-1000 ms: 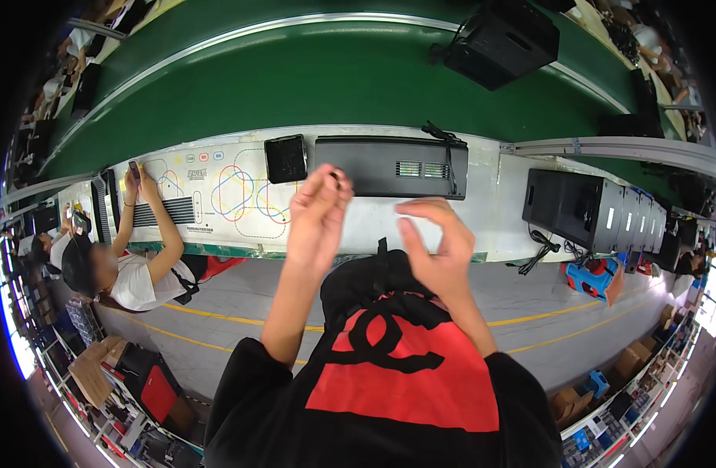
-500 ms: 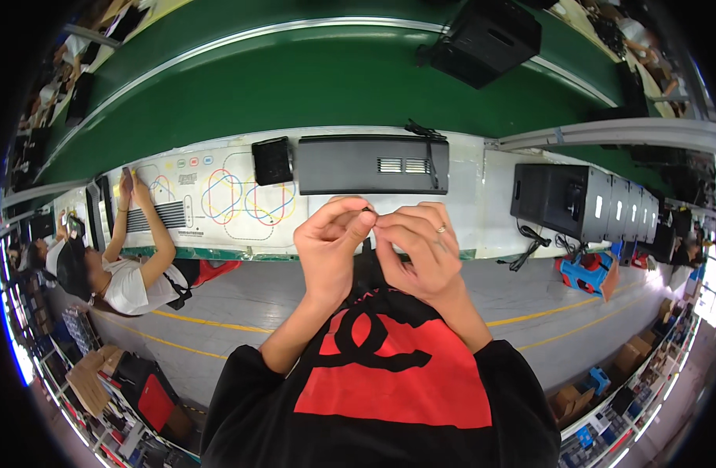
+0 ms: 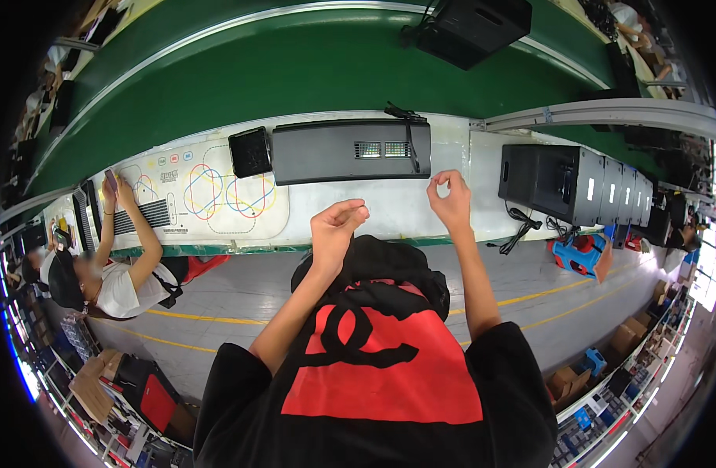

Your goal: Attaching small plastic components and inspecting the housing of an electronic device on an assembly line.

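My left hand (image 3: 338,228) is raised in front of the bench edge, its fingers curled with the thumb against the fingertips. Whatever may be between them is too small to make out. Farther right, my right hand (image 3: 451,201) pinches thumb and forefinger together just off the near right corner of a long dark grey case (image 3: 319,156). Nothing can be named in that pinch. The case lies lengthwise on the bench, with two slotted vents and a black cable (image 3: 405,113) at its far right side. A small black open box (image 3: 250,153) stands against its left end.
A row of black cabinets (image 3: 537,179) stands at the right, with black cables (image 3: 522,226) before it. Beyond the bench runs a green surface (image 3: 295,74) bearing a black box (image 3: 476,31). A co-worker (image 3: 120,285) sits at left; a blue-and-red stool (image 3: 580,256) is right.
My hands were together at a small dark piece and have parted. The right moved right and forward to the case's corner; the left shifted slightly. My view has shifted a little.
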### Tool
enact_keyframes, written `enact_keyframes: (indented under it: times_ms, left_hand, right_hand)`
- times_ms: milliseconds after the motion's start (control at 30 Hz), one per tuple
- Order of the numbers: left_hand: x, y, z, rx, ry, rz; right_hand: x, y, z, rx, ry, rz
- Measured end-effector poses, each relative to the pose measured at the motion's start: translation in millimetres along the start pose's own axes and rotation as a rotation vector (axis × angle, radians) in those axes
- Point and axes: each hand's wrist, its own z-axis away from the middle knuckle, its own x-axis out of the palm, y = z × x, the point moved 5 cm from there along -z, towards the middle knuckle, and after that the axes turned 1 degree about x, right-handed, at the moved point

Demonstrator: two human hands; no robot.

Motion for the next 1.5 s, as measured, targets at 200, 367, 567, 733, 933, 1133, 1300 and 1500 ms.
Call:
enact_keyframes:
  times_ms: [200,367,567,733,933,1133,1300,1500]
  left_hand:
    - [-11,-7,-8,-0.023,0.005,-0.015]
    - [-28,-8,-11,0.003,0.071,-0.007]
    - [-39,-9,-18,0.000,0.100,-0.005]
    - [-35,2,-23,-0.032,0.055,0.081]
    - [0,47,-13,0.099,-0.244,0.360]
    - [32,91,7,0.151,-0.453,0.430]
    - [29,108,18,0.184,-0.458,0.413]
    - [33,107,21,0.177,-0.453,0.484]
  right_hand:
    - [22,9,-17,-0.165,-0.174,0.094]
    - [30,8,-18,-0.248,-0.281,0.178]
    - [33,3,-31,-0.261,-0.439,0.197]
    - [51,52,-47,0.172,-0.336,0.296]
    - [62,82,-41,0.550,-0.394,0.166]
    - [23,15,-29,0.395,-0.117,-0.066]
    - [-42,-163,-36,0.101,-0.003,-0.573]
    - [-45,-240,-26,-0.326,-0.108,-0.439]
